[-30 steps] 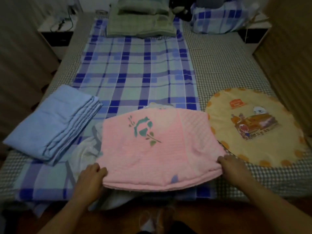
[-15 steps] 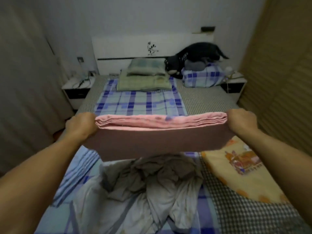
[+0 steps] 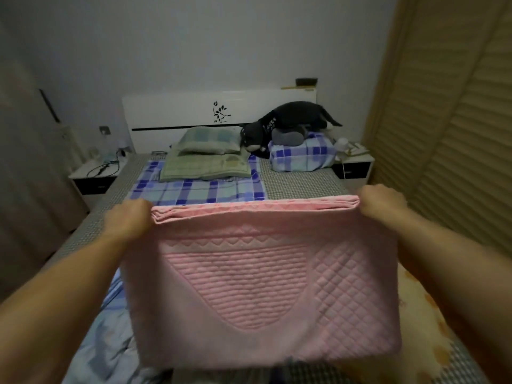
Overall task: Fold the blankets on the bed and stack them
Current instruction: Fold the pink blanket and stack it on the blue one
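Note:
I hold a folded pink quilted blanket up in the air over the foot of the bed. My left hand grips its top left corner and my right hand grips its top right corner. The blanket hangs down in front of me and hides most of the near bed. A light blue blanket shows below it at the lower left. The edge of a yellow blanket with orange spots shows at the lower right.
A blue plaid sheet covers the bed's middle. Green pillows, a plaid pillow and a dark plush animal lie at the headboard. Nightstands flank the bed. A slatted wardrobe stands at the right.
Both hands lifted the pink blanket from the bed and raised it higher and closer, so it now hangs in front of me. The crumpled white cloth below is now hidden.

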The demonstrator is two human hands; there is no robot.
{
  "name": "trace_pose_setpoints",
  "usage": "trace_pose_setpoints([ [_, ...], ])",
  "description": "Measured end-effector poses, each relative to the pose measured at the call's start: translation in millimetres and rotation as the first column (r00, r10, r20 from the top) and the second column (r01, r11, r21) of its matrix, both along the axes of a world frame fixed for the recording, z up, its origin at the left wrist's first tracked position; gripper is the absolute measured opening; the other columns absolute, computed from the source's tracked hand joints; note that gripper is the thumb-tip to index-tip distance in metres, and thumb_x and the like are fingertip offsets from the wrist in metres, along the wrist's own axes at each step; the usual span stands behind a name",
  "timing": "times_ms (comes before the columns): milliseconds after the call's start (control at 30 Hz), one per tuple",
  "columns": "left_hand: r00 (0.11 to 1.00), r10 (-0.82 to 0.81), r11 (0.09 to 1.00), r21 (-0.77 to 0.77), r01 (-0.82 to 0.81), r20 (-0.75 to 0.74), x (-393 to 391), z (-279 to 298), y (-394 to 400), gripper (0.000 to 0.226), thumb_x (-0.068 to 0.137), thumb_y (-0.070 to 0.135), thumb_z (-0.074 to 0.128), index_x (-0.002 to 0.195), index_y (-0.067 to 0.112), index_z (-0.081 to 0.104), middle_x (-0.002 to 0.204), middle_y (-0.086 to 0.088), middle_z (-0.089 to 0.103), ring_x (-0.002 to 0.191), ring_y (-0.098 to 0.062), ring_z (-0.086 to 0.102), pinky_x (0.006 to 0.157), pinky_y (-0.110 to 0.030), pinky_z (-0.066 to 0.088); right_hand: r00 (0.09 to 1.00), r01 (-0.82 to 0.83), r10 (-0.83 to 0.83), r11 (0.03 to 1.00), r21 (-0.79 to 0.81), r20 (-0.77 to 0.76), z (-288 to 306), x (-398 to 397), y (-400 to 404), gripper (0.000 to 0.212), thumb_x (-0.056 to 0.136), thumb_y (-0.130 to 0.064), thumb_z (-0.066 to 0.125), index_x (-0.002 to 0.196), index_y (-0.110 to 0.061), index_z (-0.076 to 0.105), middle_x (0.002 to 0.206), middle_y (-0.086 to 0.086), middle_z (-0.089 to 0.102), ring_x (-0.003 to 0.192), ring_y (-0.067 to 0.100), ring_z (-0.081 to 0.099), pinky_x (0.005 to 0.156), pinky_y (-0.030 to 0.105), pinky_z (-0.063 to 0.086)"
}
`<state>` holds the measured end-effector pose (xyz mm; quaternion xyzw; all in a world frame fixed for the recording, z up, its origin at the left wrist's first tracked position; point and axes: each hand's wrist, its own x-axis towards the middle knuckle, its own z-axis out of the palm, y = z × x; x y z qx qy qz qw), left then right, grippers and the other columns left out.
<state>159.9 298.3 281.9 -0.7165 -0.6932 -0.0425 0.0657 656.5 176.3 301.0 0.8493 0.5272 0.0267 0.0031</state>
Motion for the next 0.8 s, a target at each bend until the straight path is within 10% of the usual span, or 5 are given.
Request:
trace_pose_setpoints([
  [300,0.983,-0.112,0.857,0.515,0.024,0.142,0,47,14,0.008,0.082,0.012,0.065,0.089,0.010,0.066,0.097,-0.018,0.060,0.085,-0.041,0.060,0.064,-0.043,0.048,0.961,-0.246,0.146,0.834,0.494,0.233,-7,31,21,0.021,0.079,-0.009,0.059,0.095,-0.019,0.069,0.089,0.009,0.066,0.082,0.034,0.060,0.063,0.033,0.035],
  [500,0.946,-0.250,0.897,0.417,0.146,0.206,-41,-108,-92,0.036,0.069,0.002,0.060,0.103,0.008,0.071,0.094,-0.016,0.050,0.079,-0.040,0.053,0.059,-0.043,0.044,0.957,-0.291,0.259,0.832,0.473,0.134,-148,24,-57,0.056,0.065,-0.003,0.059,0.119,-0.013,0.069,0.104,0.016,0.065,0.087,0.038,0.052,0.072,0.041,0.038],
  [600,0.953,-0.260,0.960,0.150,0.237,0.156,-54,-224,-173,0.043,0.061,0.007,0.053,0.100,0.005,0.069,0.085,-0.017,0.050,0.073,-0.038,0.052,0.059,-0.043,0.043,0.960,-0.279,0.276,0.926,0.255,0.048,-249,16,-122,0.057,0.067,-0.018,0.053,0.122,-0.011,0.067,0.110,0.020,0.065,0.094,0.042,0.056,0.079,0.046,0.041],
  [667,0.962,-0.247,0.951,-0.162,0.264,0.115,-64,-304,-231,0.044,0.063,0.017,0.046,0.103,0.014,0.064,0.086,-0.013,0.049,0.071,-0.036,0.055,0.056,-0.041,0.047,0.963,-0.268,0.258,0.947,-0.179,-0.081,-329,11,-170,0.062,0.066,-0.026,0.056,0.127,-0.016,0.058,0.111,0.021,0.067,0.092,0.042,0.059,0.080,0.048,0.048],
  [800,0.994,-0.063,0.795,-0.598,0.104,0.089,-85,-399,-315,0.041,0.070,0.025,0.041,0.108,0.025,0.055,0.103,-0.012,0.049,0.082,-0.040,0.061,0.063,-0.050,0.057,0.953,-0.304,0.189,0.602,-0.739,-0.238,-426,-21,-218,0.072,0.081,-0.029,0.053,0.146,-0.028,0.024,0.139,0.014,0.049,0.123,0.038,0.050,0.103,0.048,0.043],
])
